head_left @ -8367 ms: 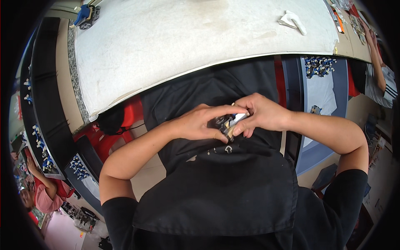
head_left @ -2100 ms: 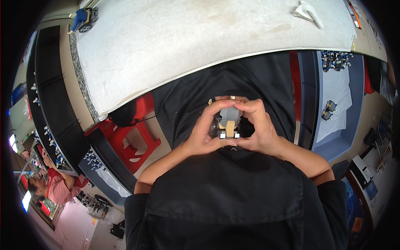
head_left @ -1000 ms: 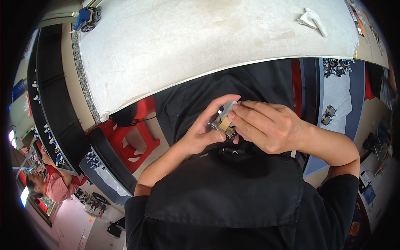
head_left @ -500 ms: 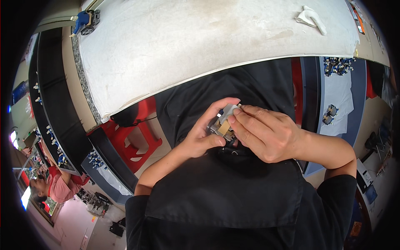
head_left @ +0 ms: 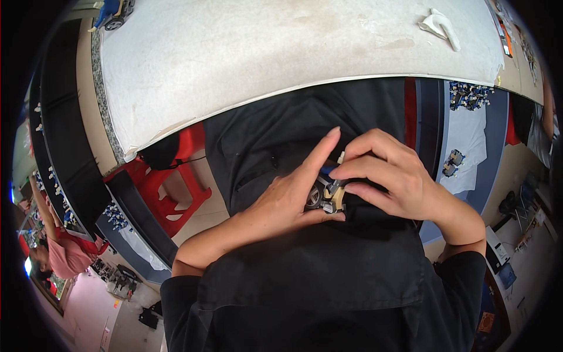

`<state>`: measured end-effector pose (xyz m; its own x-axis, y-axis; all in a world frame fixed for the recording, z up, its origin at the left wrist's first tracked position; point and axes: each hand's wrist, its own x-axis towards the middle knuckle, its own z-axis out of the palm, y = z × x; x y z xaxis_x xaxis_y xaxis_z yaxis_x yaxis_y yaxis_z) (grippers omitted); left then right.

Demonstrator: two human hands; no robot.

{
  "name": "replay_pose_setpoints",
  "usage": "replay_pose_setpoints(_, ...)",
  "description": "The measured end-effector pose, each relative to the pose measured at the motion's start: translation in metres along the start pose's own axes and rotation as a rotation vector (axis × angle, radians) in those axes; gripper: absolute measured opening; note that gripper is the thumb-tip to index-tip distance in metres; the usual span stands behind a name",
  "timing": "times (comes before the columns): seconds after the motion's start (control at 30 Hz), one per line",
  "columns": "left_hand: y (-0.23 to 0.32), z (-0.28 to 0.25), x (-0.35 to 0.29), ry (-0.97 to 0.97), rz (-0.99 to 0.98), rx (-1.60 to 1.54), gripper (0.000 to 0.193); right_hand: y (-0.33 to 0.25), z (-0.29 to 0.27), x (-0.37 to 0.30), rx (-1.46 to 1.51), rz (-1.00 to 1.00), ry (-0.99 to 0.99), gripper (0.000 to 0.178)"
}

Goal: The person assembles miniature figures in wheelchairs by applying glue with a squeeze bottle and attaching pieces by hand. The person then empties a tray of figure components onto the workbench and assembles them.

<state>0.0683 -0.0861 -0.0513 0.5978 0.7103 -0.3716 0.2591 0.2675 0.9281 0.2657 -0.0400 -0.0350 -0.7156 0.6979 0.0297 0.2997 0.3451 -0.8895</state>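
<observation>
In front of my black apron, my left hand (head_left: 281, 196) holds a small toy vehicle (head_left: 334, 198) with a grey-spoked wheel and tan, grey and blue parts. The left thumb lies along its lower side, while one left finger stretches up past it. From the right, my right hand (head_left: 390, 170) has its bent fingertips and thumb closed on the toy's upper right part. What exactly sits between those fingertips is partly hidden. A blue toy with a dark wheel (head_left: 115, 22) stands at the far left corner of the table.
The white-covered table (head_left: 252, 64) spans the far side, with a crumpled white cloth (head_left: 440, 26) on it. Blue trays (head_left: 495, 132) at right hold several similar toys (head_left: 469, 94). A red stool (head_left: 176, 190) and another person (head_left: 67, 252) beside a black conveyor belt (head_left: 70, 123) are at left.
The toy has turned in my left hand, so its wheel now shows. The pale grey piece under my right fingers is out of sight. My right fingers have lifted and curled; the view has shifted slightly.
</observation>
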Motion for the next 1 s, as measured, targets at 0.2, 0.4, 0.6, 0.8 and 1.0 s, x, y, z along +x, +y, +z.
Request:
replay_pose_setpoints(0.2,-0.004,-0.002,0.004,-0.061,0.019,0.015,0.098,0.008,-0.015,0.022,0.152,0.045,-0.302,0.017)
replay_pose_setpoints(0.4,-0.005,0.0,0.006,-0.042,0.085,0.02,0.099,0.007,-0.01,0.022,0.068,-0.022,-0.267,0.018)
replay_pose_setpoints(0.6,-0.006,-0.005,0.011,-0.103,0.007,-0.005,0.11,0.008,-0.011,0.024,0.0,-0.087,-0.309,0.018)
replay_pose_setpoints(0.8,-0.01,-0.01,0.019,-0.14,0.051,-0.039,0.103,-0.004,-0.017,0.031,-0.222,-0.133,-0.389,0.02)
replay_pose_setpoints(1.0,-0.02,-0.008,0.022,-0.143,0.121,0.013,0.105,0.012,-0.013,0.026,-0.096,-0.166,-0.414,0.017)
